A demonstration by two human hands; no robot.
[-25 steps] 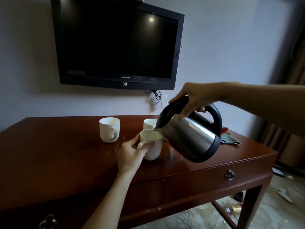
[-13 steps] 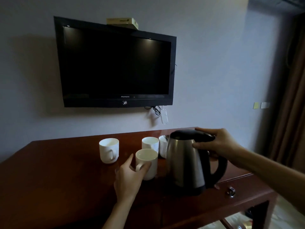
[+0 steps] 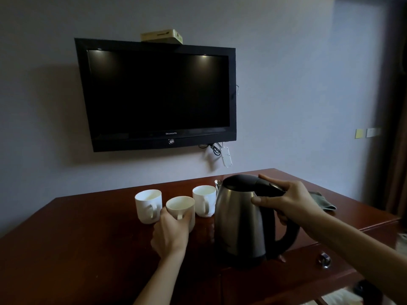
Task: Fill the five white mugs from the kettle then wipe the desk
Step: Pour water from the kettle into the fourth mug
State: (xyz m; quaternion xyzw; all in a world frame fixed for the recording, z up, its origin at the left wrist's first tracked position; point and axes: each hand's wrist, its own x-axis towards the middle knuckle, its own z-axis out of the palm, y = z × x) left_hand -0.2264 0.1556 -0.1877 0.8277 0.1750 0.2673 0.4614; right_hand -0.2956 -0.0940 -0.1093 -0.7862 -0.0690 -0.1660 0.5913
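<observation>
Three white mugs show on the dark wooden desk [image 3: 77, 249]: a left mug [image 3: 148, 205], a middle mug [image 3: 181, 209] nearer to me, and a right mug [image 3: 203, 203]. My left hand [image 3: 170, 235] grips the middle mug from the near side, thumb and fingers round it. A steel kettle [image 3: 242, 221] with a black lid and handle stands upright on the desk to the right of the mugs. My right hand [image 3: 286, 201] holds the top of its handle, fingers curled over it. Something small and metallic peeks out behind the kettle's lid.
A grey-green cloth [image 3: 323, 201] lies on the desk behind my right wrist. A black television [image 3: 156, 93] hangs on the wall above, with a small box [image 3: 163, 36] on top and a white power strip [image 3: 226, 156] dangling below. A drawer knob [image 3: 323, 259] sits on the desk's front.
The kettle went from tilted over the middle mug to standing upright on the desk. My left hand slid that mug back toward the other two. The view rose.
</observation>
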